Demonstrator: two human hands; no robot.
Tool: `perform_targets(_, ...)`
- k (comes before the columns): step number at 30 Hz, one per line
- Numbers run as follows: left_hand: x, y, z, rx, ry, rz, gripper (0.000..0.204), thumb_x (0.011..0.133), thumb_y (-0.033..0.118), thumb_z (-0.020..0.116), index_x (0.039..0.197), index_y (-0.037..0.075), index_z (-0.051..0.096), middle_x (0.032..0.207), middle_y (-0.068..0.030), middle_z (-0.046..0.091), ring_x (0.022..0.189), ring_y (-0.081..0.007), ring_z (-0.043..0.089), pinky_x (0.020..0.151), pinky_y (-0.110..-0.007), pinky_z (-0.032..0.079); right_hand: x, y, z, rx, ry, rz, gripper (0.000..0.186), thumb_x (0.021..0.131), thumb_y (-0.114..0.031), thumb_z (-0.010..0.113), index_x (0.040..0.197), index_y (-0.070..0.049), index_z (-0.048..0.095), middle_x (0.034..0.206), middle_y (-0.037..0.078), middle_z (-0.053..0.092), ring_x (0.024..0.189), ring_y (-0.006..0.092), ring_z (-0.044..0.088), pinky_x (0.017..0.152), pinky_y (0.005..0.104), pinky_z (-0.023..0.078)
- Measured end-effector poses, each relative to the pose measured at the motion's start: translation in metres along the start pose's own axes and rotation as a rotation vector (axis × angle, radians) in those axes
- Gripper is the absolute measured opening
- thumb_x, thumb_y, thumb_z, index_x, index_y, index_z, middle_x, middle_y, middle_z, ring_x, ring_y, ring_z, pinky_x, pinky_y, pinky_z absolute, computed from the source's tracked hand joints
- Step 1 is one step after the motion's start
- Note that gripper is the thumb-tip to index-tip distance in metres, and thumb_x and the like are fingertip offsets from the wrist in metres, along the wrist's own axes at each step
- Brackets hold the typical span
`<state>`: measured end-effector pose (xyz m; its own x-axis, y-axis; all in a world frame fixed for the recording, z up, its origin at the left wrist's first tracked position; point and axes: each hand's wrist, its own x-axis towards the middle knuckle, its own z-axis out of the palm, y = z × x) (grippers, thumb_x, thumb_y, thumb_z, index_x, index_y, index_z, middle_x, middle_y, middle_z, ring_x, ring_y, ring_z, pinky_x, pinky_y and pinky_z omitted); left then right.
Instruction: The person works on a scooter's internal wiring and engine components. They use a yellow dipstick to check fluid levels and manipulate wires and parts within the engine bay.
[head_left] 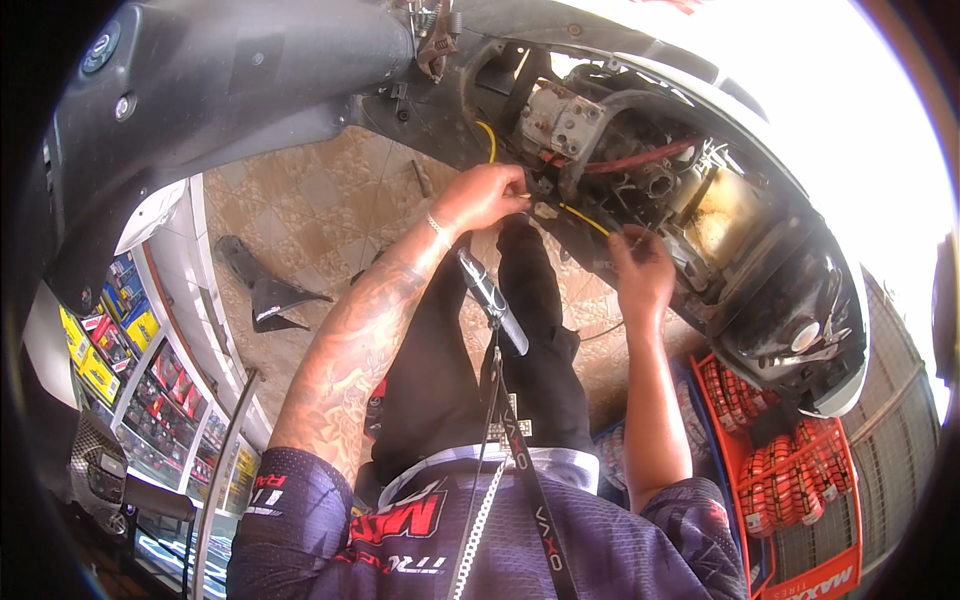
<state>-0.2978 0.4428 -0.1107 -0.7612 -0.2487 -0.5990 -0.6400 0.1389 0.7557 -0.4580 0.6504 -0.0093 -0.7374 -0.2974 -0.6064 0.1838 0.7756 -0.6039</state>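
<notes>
My left hand is closed in a pinch beside the opened scooter body. What sits between its fingertips is too small to make out. A yellow cable drops from the frame and passes behind this hand. Just right of the fingertips hangs a small whitish connector. From near it, another yellow length slants down to my right hand, whose thumb and fingers close on its end. Above both hands, the scooter's exposed inside shows a metal engine part, a red hose and a yellowed plastic tank.
A dark plastic panel lies on the tiled floor at left. Shelves of boxed goods stand farther left, by a metal rail. At lower right is a red rack of wrapped tires. A phone-like device hangs before me on a lanyard.
</notes>
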Motion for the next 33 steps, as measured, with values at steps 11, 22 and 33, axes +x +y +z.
perform_targets(11, 0.007, 0.0, 0.002, 0.029, 0.029, 0.077, 0.024, 0.086, 0.022, 0.08, 0.091, 0.002, 0.067, 0.077, -0.0103, 0.065, 0.071, -0.022, 0.063, 0.067, -0.037, 0.049, 0.015, -0.017, 0.001, -0.519, -0.016, -0.321, 0.033, 0.079, -0.008, 0.08, 0.085, -0.002, 0.048, 0.079, 0.017, 0.054, 0.074, 0.0414, 0.055, 0.067, 0.0498, 0.045)
perform_targets(22, 0.014, -0.002, 0.0, 0.003, -0.042, 0.083, 0.023, 0.086, 0.021, 0.08, 0.089, 0.003, 0.068, 0.079, -0.0114, 0.066, 0.073, -0.0243, 0.064, 0.068, -0.037, 0.049, -0.004, -0.036, 0.019, -0.551, -0.058, -0.339, 0.022, 0.082, -0.005, 0.071, 0.089, -0.003, 0.051, 0.082, 0.018, 0.06, 0.078, 0.0425, 0.062, 0.069, 0.051, 0.05)
perform_targets(33, 0.021, 0.0, -0.003, 0.097, -0.054, 0.113, 0.021, 0.085, 0.022, 0.079, 0.091, 0.004, 0.07, 0.086, -0.0133, 0.069, 0.082, -0.0297, 0.069, 0.071, -0.039, 0.051, 0.009, -0.01, 0.042, 0.082, 0.053, -0.117, 0.048, 0.083, -0.001, 0.077, 0.126, 0.0, 0.057, 0.107, 0.014, 0.059, 0.093, 0.0224, 0.062, 0.081, 0.0344, 0.058)
